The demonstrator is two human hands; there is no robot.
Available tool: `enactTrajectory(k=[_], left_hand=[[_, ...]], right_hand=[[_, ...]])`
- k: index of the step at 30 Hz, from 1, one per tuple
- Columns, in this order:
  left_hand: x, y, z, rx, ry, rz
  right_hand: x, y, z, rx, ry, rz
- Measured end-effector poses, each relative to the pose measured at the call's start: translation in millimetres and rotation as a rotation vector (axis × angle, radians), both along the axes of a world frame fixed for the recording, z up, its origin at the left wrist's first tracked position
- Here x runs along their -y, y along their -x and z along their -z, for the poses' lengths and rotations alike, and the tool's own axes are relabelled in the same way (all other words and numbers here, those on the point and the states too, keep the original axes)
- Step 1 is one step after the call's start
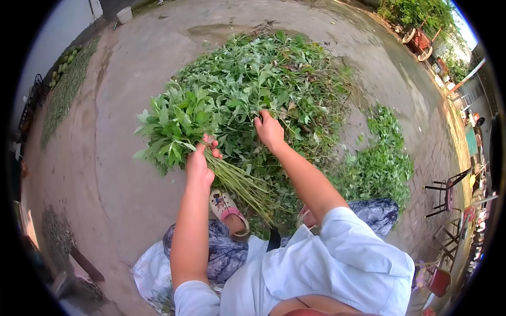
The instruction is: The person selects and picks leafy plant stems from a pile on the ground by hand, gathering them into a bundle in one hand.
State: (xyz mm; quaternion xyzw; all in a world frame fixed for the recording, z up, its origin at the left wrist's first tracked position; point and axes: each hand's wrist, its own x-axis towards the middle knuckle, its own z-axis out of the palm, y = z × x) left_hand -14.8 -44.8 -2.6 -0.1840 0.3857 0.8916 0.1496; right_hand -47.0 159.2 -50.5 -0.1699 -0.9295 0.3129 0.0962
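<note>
My left hand (203, 158) holds a thick bunch of leafy green stems (182, 118), gripped just below the leaves. The bare stems (245, 184) run down to the right, over the gap between my feet. My right hand (268, 128) is at the large heap of cut greens (284, 68), its fingers pinched at the leaves; what they hold is too small to make out. The heap lies on the concrete ground in front of me, touching the bunch on its left side.
A smaller pile of greens (377, 163) lies to the right. My shoe (226, 208) is below the bunch. A white plastic sheet (153, 271) lies at lower left. Chairs (448, 195) stand at the right, a white bucket (125, 15) and green gourds (64, 64) at upper left.
</note>
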Motion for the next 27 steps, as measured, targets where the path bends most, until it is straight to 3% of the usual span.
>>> enactTrajectory(k=[2,4,6,8,11,12,14,15,17,20,24,27], left_hand=[[0,-2,-4,0.004,-0.040,0.010],[1,-2,-4,0.018,-0.027,0.000],[3,-1,-2,-0.017,-0.025,0.007],[3,-2,-2,-0.027,-0.021,0.012],[1,-2,-4,-0.025,-0.007,0.052],[0,-2,-6,-0.018,0.001,0.051],[-3,-2,-6,-0.011,0.010,0.051],[-4,-1,-4,-0.028,-0.008,0.049],[-7,-1,-4,-0.040,-0.018,0.054],[-12,-1,-5,-0.051,0.005,0.057],[-13,1,-7,-0.045,-0.005,0.082],[-14,0,-11,-0.056,-0.022,0.138]], right_hand=[[-16,4,5,-0.127,0.172,-0.098],[-29,7,9,-0.415,0.195,-0.135],[-40,-1,-4,-0.373,0.357,-0.108],[-37,-19,-38,-0.250,0.281,-0.117],[-40,-21,-25,0.208,-0.057,-0.273],[-33,-25,-37,0.476,0.068,-0.300],[-17,-26,-21,0.456,-0.245,-0.264],[-11,-27,-11,0.455,-0.241,-0.263],[-1,-26,9,0.053,-0.383,-0.172],[8,-12,16,-0.057,-0.246,-0.051],[-4,1,3,0.261,-0.092,-0.230],[-13,-10,-25,0.133,0.008,-0.393]])
